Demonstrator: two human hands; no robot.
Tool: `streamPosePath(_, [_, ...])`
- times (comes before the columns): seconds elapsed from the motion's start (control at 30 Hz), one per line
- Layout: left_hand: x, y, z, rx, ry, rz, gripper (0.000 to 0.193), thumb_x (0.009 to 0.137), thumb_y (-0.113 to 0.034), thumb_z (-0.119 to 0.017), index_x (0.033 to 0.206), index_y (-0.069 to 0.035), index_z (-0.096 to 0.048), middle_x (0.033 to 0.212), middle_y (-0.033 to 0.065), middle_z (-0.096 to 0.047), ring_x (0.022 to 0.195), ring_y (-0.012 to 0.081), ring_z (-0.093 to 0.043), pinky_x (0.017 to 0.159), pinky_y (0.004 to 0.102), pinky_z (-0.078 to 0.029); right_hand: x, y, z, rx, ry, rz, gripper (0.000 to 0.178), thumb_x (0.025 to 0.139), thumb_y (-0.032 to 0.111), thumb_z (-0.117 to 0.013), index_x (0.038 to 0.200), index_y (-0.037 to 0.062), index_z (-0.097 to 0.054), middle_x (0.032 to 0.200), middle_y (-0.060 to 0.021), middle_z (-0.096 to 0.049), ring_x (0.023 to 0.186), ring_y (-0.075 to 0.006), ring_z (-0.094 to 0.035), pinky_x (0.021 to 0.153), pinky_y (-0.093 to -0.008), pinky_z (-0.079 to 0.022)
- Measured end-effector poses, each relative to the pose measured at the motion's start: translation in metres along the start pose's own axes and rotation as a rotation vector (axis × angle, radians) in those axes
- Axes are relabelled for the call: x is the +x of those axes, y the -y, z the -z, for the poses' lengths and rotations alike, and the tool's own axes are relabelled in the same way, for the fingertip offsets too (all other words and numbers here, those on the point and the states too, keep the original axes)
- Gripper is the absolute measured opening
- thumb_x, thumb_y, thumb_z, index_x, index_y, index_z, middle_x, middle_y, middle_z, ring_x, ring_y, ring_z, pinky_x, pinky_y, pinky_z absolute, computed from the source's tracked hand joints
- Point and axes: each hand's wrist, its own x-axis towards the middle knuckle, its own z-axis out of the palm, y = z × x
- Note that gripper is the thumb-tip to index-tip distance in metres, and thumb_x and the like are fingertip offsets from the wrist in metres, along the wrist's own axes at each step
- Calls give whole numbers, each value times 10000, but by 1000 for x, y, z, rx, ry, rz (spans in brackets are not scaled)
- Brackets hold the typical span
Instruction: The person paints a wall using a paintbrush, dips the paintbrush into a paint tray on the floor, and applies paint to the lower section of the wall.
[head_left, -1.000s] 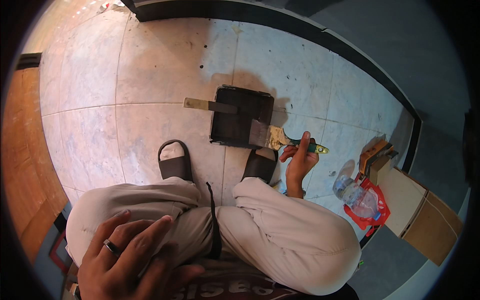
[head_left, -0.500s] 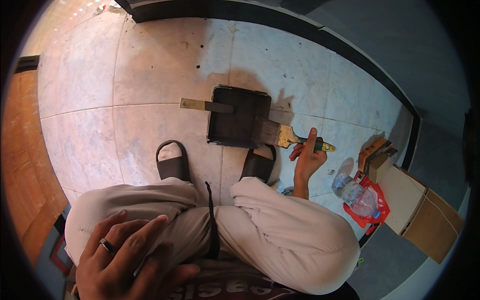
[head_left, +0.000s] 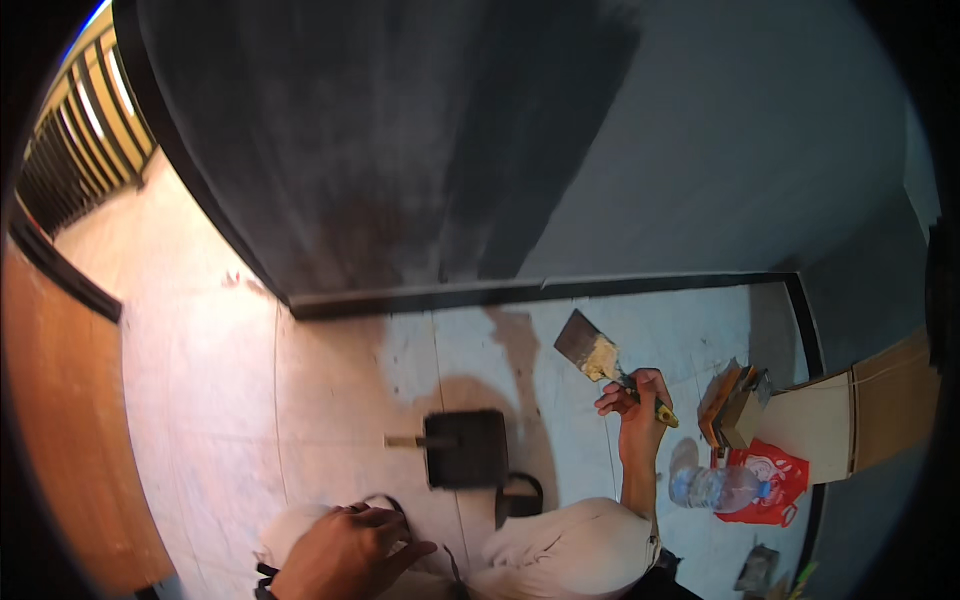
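My right hand [head_left: 640, 400] is closed around the green and yellow handle of a wide paintbrush [head_left: 600, 358]. The brush's dark bristles point up and left, held in the air above the floor, apart from the wall. Below and left of it, a square black paint tray [head_left: 480, 460] sits on the floor by my feet. A flat wooden-handled tool [head_left: 404, 441] lies over the tray's left rim; its dark end is hard to make out. My left hand [head_left: 355, 550] rests over my left knee, thumb apart from the fingers, holding nothing.
Ahead stands a grey wall [head_left: 720, 150] with darker painted streaks and a black skirting strip [head_left: 420, 300]. At right are a plastic bottle [head_left: 715, 488], a red bag [head_left: 775, 470] and boxes [head_left: 735, 410]. A wooden panel [head_left: 60, 430] stands at left, a railing [head_left: 85, 130] beyond it.
The view has tilted up, showing more wall. My right hand has lifted the brush out of the tray, towards the wall. My left hand has come down onto the left knee.
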Motion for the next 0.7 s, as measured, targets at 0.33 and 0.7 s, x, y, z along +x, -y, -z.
streamPosePath(0.33, [5, -11, -2, 3, -71, 1, 337, 912, -279, -764, 826, 46, -740, 876, 226, -737, 770, 422, -693, 699, 457, -555, 57, 154, -105, -145, 328, 769, 186, 1008, 73, -670, 1156, -32, -630, 949, -121, -714, 831, -196, -735, 738, -307, -596])
streamPosePath(0.7, [8, -3, -7, 53, -110, -116, 359, 909, -285, -777, 832, 64, -746, 845, 238, -734, 739, 420, -699, 683, 439, -560, 91, 217, -175, -475, 170, 1325, 209, 958, 70, -715, 1133, -15, -642, 974, -117, -771, 838, -122, -755, 757, -233, -572])
